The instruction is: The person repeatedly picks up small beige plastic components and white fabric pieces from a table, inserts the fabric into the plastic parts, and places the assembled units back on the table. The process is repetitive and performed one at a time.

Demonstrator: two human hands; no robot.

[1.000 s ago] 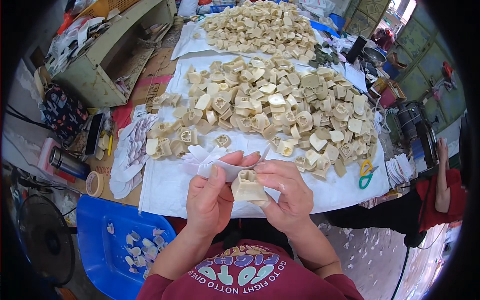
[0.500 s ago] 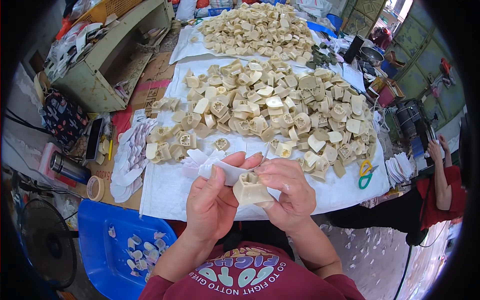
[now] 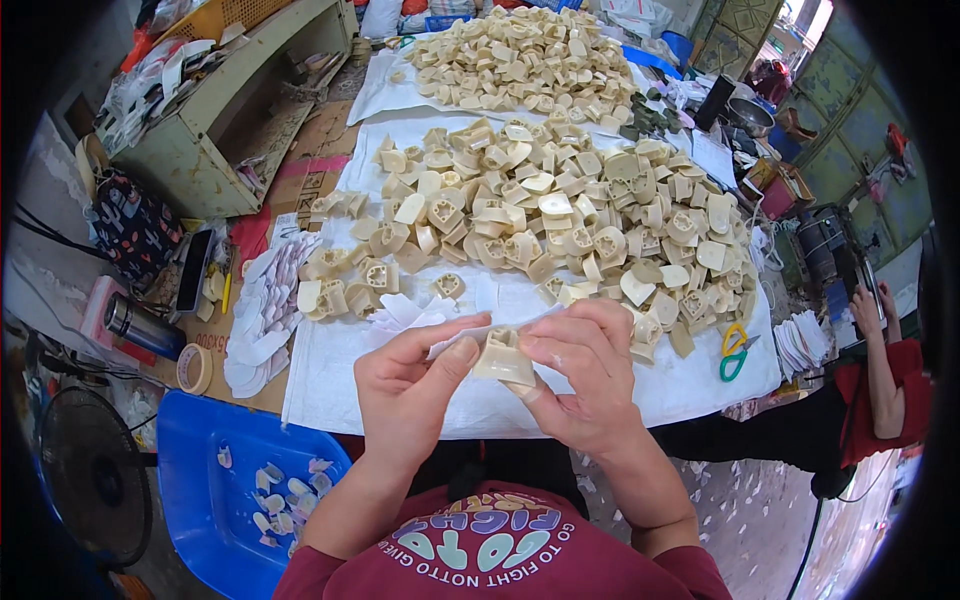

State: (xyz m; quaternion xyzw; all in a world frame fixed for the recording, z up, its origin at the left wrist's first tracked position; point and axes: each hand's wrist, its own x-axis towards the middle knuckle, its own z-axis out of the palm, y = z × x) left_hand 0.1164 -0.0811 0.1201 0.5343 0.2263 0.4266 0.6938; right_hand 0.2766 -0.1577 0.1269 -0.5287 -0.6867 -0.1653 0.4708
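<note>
Close in front of me, over the near edge of the table, my right hand (image 3: 590, 375) grips a beige plastic shoe heel (image 3: 503, 362) between thumb and fingers, its hollow ribbed end up. My left hand (image 3: 408, 390) pinches a thin white strip (image 3: 455, 340) between thumb and fingers. The strip passes behind the heel toward my right fingers, and the left thumb tip lies against the heel's left side. How far the strip touches the heel is hidden. Just beyond my left hand, more white cut pieces (image 3: 408, 312) lie on the white cloth (image 3: 325, 375).
A large pile of beige heels (image 3: 540, 205) covers the table, with another pile (image 3: 520, 60) behind. Scissors (image 3: 735, 352) lie at right. Stacked white pieces (image 3: 265, 320), a tape roll (image 3: 194, 368) and a flask (image 3: 145, 328) sit left. Below is a blue tub (image 3: 200, 480); a co-worker's arm (image 3: 880, 370) shows right.
The white strip has turned from showing its broad face to nearly edge-on, now behind the heel. The heel has risen slightly and shifted right; my left fingers have straightened along the strip.
</note>
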